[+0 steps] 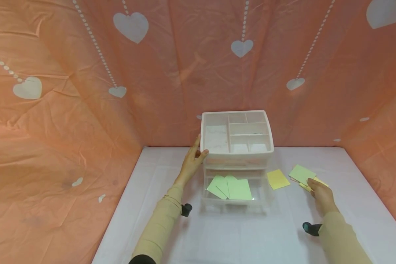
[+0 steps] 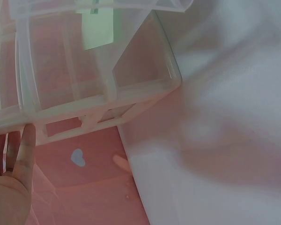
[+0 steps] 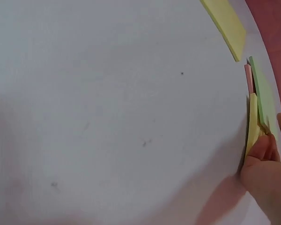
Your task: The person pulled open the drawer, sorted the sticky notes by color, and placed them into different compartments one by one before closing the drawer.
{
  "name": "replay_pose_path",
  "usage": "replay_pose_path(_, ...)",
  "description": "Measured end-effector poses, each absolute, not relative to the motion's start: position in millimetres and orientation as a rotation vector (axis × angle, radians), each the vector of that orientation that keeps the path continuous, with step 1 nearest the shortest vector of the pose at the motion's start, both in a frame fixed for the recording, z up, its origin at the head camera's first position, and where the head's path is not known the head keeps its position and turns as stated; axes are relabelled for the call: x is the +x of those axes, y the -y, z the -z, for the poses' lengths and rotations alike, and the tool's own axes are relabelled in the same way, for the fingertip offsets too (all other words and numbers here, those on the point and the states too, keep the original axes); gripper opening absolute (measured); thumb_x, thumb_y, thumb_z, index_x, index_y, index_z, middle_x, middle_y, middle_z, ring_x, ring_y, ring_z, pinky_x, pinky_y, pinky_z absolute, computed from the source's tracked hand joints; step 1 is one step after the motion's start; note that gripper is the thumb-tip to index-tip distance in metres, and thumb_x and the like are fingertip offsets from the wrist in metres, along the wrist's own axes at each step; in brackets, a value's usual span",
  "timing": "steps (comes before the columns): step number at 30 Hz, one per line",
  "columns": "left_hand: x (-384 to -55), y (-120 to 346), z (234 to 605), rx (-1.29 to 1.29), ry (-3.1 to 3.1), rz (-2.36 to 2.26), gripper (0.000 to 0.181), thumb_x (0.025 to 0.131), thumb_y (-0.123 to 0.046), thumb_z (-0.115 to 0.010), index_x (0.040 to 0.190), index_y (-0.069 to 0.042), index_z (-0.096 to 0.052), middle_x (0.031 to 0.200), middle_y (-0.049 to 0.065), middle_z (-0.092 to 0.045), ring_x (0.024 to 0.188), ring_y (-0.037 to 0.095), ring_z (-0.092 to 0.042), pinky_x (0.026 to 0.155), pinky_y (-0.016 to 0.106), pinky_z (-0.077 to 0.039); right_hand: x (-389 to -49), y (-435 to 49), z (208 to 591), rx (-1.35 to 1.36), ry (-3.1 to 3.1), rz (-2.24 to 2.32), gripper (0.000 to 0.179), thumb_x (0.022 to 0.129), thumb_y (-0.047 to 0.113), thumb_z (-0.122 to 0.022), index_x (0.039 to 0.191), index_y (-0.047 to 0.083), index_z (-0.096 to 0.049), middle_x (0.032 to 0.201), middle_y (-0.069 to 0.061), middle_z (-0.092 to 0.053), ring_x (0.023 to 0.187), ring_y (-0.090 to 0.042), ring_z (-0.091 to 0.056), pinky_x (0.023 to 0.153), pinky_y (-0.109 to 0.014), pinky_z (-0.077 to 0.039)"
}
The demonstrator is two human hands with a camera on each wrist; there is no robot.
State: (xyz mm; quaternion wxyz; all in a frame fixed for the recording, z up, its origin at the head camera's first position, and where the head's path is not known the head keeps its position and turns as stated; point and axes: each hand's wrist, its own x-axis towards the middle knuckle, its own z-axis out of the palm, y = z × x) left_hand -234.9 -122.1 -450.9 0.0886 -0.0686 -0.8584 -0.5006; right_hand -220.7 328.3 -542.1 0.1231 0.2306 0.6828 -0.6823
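Note:
A white plastic drawer organizer (image 1: 237, 155) stands at the back of the table, its lower clear drawer (image 1: 260, 190) pulled out with several green sticky notes (image 1: 239, 189) inside. My left hand (image 1: 189, 167) rests against the organizer's left side, fingers extended along it and thumb at the front corner. To the right, my right hand (image 1: 322, 196) pinches the near edge of a green sticky note pad (image 1: 300, 173). Under that pad lie a yellow pad (image 3: 252, 119) and a pink one (image 3: 248, 77), which peek out at the edges.
Between the organizer and the right-hand stack lies a separate yellow sticky note pad (image 1: 278, 179). The organizer's top has several compartments. An orange cloth (image 1: 184, 73) with white hearts hangs behind and beside the white table (image 1: 244, 238).

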Motion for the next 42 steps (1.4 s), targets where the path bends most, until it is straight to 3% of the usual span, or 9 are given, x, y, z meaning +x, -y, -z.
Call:
replay_pose_path(4,-235,122,451,-0.208,2.557,1.48,0.07,0.089,-0.054,-0.051,0.148,-0.039,-0.016,0.107,0.009,-0.051,0.085,0.016,-0.052,0.071,0.026,-0.043,-223,-328,541,0.771,-1.844,2.147,0.002,0.091,0.029,-0.059,0.092,0.029,-0.057,0.096,0.023,-0.043,0.09,0.006,-0.037,0.077,-0.007,-0.038)
replay_pose_path(5,-235,122,451,-0.21,2.555,1.479,0.07,0.089,-0.054,-0.051,0.148,-0.038,-0.016,0.108,0.009,-0.051,0.085,0.016,-0.052,0.07,0.026,-0.043,-224,-328,541,0.771,-1.829,2.16,0.004,0.091,0.028,-0.058,0.094,0.028,-0.055,0.098,0.022,-0.043,0.091,0.005,-0.037,0.079,-0.007,-0.038)
replay_pose_path(8,-236,122,451,-0.213,2.553,1.479,0.07,0.09,-0.053,-0.051,0.148,-0.037,-0.016,0.112,0.01,-0.051,0.085,0.017,-0.052,0.07,0.026,-0.044,-225,-328,542,0.677,-1.92,2.048,0.04,0.095,0.03,-0.049,0.134,0.023,-0.042,0.138,0.001,-0.04,0.124,-0.007,-0.035,0.095,-0.012,-0.033)
replay_pose_path(11,-236,122,452,-0.214,2.555,1.48,0.069,0.09,-0.052,-0.051,0.148,-0.038,-0.016,0.11,0.01,-0.051,0.086,0.017,-0.053,0.071,0.026,-0.044,-224,-327,546,0.521,-2.187,1.797,0.064,0.097,0.028,-0.043,0.149,0.006,-0.014,0.157,-0.015,-0.001,0.145,-0.027,-0.007,0.112,-0.03,-0.026)
replay_pose_path(13,-237,121,452,-0.212,2.561,1.478,0.069,0.091,-0.051,-0.051,0.148,-0.038,-0.016,0.106,0.01,-0.052,0.086,0.017,-0.053,0.071,0.026,-0.044,-223,-326,548,0.436,-2.376,1.592,0.065,0.097,0.024,-0.044,0.148,0.0,-0.011,0.155,-0.02,0.012,0.143,-0.041,0.003,0.115,-0.048,-0.018)
replay_pose_path(19,-237,120,451,-0.208,2.566,1.467,0.071,0.09,-0.053,-0.05,0.149,-0.034,-0.017,0.097,0.009,-0.052,0.084,0.018,-0.053,0.07,0.026,-0.044,-220,-324,550,0.229,-2.68,1.103,0.06,0.094,0.018,-0.042,0.142,-0.01,-0.018,0.147,-0.036,-0.003,0.132,-0.059,-0.005,0.105,-0.067,-0.007)
replay_pose_path(26,-236,120,451,-0.202,2.563,1.469,0.071,0.09,-0.054,-0.05,0.149,-0.036,-0.016,0.098,0.009,-0.051,0.082,0.016,-0.052,0.069,0.025,-0.043,-217,-324,549,0.069,-2.848,0.949,0.047,0.093,0.012,-0.032,0.131,-0.016,-0.035,0.14,-0.042,-0.019,0.128,-0.059,-0.018,0.102,-0.066,-0.019)
replay_pose_path(34,-235,122,450,-0.199,2.56,1.463,0.069,0.092,-0.049,-0.051,0.149,-0.033,-0.017,0.101,0.011,-0.051,0.083,0.017,-0.052,0.07,0.026,-0.043,-206,-323,551,-0.123,-2.985,0.878,0.047,0.1,0.025,-0.036,0.126,-0.014,-0.046,0.133,-0.036,-0.039,0.122,-0.058,-0.031,0.098,-0.065,-0.027)
replay_pose_path(42,-236,122,452,-0.215,2.555,1.473,0.071,0.09,-0.054,-0.049,0.149,-0.032,-0.017,0.129,0.011,-0.046,0.086,0.018,-0.054,0.071,0.027,-0.045,-204,-324,558,0.112,-3.012,1.011,0.052,0.095,0.029,-0.05,0.127,-0.011,-0.047,0.124,-0.035,-0.049,0.107,-0.054,-0.043,0.087,-0.058,-0.034)
